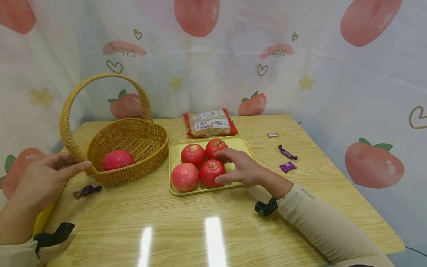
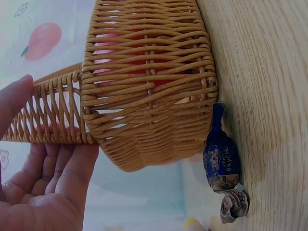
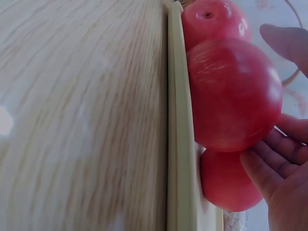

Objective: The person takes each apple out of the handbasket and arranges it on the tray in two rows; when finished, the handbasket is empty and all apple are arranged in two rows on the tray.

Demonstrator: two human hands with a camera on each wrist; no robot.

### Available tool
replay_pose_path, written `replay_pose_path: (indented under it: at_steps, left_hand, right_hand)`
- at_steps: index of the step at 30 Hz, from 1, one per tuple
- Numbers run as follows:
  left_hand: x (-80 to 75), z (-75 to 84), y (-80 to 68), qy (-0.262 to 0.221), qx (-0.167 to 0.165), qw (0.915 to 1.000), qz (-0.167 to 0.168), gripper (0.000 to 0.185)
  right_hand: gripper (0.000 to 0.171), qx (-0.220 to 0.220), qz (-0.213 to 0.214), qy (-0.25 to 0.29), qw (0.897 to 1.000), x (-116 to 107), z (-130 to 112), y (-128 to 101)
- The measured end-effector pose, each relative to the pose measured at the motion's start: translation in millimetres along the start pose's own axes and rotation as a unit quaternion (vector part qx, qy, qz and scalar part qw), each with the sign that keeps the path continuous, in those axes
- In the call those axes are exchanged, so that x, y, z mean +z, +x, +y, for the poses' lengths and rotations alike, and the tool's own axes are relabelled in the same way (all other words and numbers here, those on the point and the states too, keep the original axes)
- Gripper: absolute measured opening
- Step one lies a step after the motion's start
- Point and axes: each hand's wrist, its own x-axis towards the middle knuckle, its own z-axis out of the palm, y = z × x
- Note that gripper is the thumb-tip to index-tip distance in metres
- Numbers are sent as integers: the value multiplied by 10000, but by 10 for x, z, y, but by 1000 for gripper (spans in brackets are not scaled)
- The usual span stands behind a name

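My left hand [image 1: 45, 178] grips the foot of the handle [image 1: 71, 142] of a wicker basket [image 1: 146, 161], thumb on one side and fingers on the other. A red tomato [image 1: 118, 160] lies inside the basket. Several tomatoes sit on a yellow tray [image 1: 238, 144]. My right hand [image 1: 241, 167] is spread around the front right tomato [image 1: 211, 173]; in the right wrist view its thumb stands apart from that tomato [image 3: 231, 96], while fingertips reach its far side. Whether they touch it I cannot tell. A paler tomato [image 1: 184, 177] sits at front left, two more behind.
Behind the tray lies a red-ended clear packet [image 1: 211, 123]. A dark blue wrapped candy [image 1: 87, 190] rests in front of the basket. On the right are two purple candies, one twisted [image 1: 287, 152] and one flat [image 1: 288, 167], and a small orange one [image 1: 272, 135]. A printed curtain hangs behind.
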Motion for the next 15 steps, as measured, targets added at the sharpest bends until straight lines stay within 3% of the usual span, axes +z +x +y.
replay_pose_path:
  at_steps: [10, 15]
  left_hand:
    - [5, -7, 8, 74, 53, 10000, -1, 57]
    - [-7, -1, 15, 178, 71, 9998, 25, 59]
  right_hand:
    - [71, -224, 24, -119, 9997, -54, -70, 90]
    - [72, -358, -172, -48, 9992, -93, -149, 183]
